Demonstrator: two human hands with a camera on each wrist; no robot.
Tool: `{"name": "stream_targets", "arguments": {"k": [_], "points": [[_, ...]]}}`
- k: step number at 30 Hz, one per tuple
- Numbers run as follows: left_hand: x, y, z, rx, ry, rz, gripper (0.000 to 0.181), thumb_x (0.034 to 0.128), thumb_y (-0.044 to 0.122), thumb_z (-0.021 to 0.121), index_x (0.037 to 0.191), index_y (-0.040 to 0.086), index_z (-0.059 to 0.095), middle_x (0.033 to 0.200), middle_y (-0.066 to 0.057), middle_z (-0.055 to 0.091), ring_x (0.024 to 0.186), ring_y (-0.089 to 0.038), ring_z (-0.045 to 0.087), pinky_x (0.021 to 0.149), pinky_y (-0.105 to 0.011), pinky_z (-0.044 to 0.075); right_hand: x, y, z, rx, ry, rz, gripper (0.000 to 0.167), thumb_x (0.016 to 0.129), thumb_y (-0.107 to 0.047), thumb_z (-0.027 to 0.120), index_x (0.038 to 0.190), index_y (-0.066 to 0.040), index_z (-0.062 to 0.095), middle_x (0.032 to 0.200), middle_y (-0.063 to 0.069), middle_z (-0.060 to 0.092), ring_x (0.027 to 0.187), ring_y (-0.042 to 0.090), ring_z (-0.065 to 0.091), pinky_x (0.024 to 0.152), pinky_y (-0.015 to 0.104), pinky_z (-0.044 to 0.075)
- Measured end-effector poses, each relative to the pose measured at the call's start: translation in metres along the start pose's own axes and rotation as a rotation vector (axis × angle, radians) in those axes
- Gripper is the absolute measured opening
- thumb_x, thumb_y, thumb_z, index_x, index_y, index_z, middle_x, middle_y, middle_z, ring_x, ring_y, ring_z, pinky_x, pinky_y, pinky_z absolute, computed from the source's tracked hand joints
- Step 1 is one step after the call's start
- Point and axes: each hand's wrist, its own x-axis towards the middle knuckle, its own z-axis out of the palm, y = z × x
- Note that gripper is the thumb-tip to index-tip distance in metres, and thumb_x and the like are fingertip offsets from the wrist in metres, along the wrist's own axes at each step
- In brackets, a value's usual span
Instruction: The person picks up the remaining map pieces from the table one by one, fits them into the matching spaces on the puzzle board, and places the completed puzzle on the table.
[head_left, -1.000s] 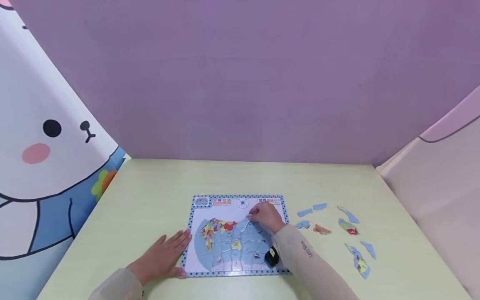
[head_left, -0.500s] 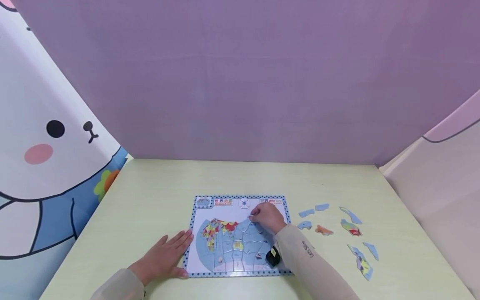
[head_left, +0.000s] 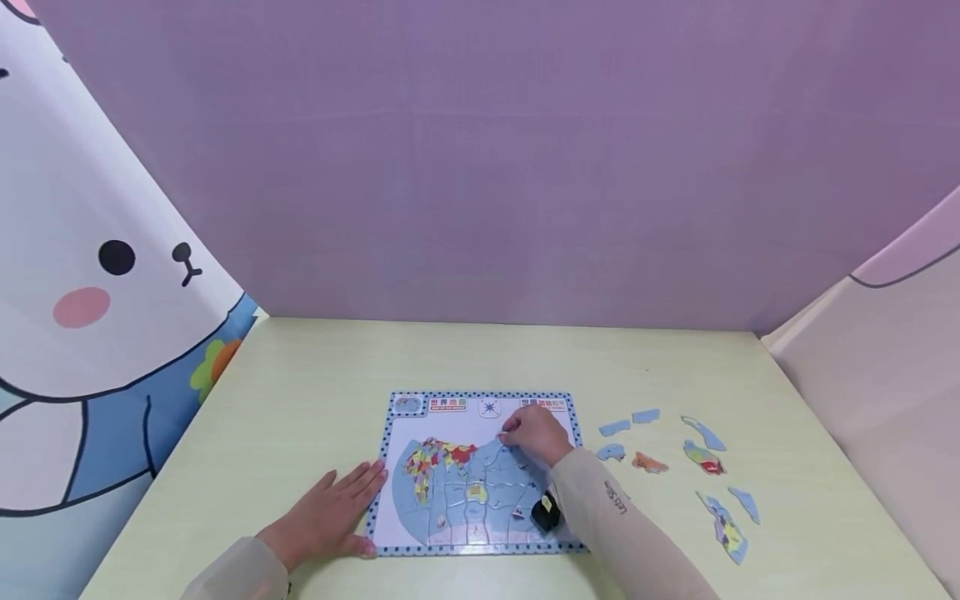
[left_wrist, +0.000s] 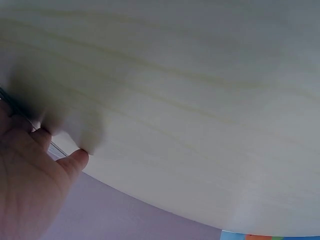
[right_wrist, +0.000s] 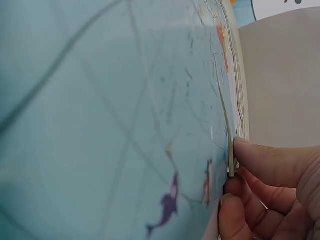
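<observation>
A world-map puzzle board (head_left: 408,425) with a dotted blue border lies flat on the table. Joined blue pieces (head_left: 453,479) fill much of its map, with coloured land at the upper left. At the map's upper edge my right hand (head_left: 538,433) pinches a thin puzzle piece (right_wrist: 230,152) between thumb and fingers; in the right wrist view the piece is edge-on, so its printed face is mostly hidden. My left hand (head_left: 326,515) rests on the table with fingers extended, fingertips at the board's left edge. The left wrist view shows that hand (left_wrist: 30,175) at its lower left.
Several loose pieces lie right of the board, among them an orange piece (head_left: 649,462), a green-and-red piece (head_left: 703,457) and a large multicoloured piece (head_left: 725,529). A black block (head_left: 546,512) sits at my right wrist, over the board. A purple wall (head_left: 480,208) stands behind the table (head_left: 322,367).
The head view has shifted slightly, so everything sits a little further right. My right hand stays at the map's upper edge with its piece, and my left hand stays beside the board.
</observation>
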Motion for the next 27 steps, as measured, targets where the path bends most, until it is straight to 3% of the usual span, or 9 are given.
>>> {"name": "stream_targets", "arguments": {"k": [10,27], "points": [[0.0009,0.0012,-0.0023,-0.03,-0.021,-0.034,0.102,0.0731,0.067,0.062,0.149,0.006,0.033,0.156,-0.006,0.029,0.143,-0.03,0.022,0.109,-0.062,0.021,-0.0001,-0.0002,-0.0013,0.017,-0.008,0.005,0.01,0.081,-0.014,0.077,0.089,-0.01,0.072,0.087,0.001,0.064,0.084,0.019,0.059,0.082,0.043,0.049],[0.0017,-0.0009,0.0013,-0.029,-0.027,-0.02,0.103,0.0733,0.07,0.059,0.149,0.005,0.032,0.156,-0.008,0.029,0.142,-0.031,0.023,0.108,-0.063,0.022,0.0007,0.0011,0.0008,0.002,-0.008,0.021,0.01,0.081,-0.015,0.077,0.088,-0.01,0.071,0.086,0.001,0.063,0.084,0.02,0.058,0.081,0.044,0.049]]}}
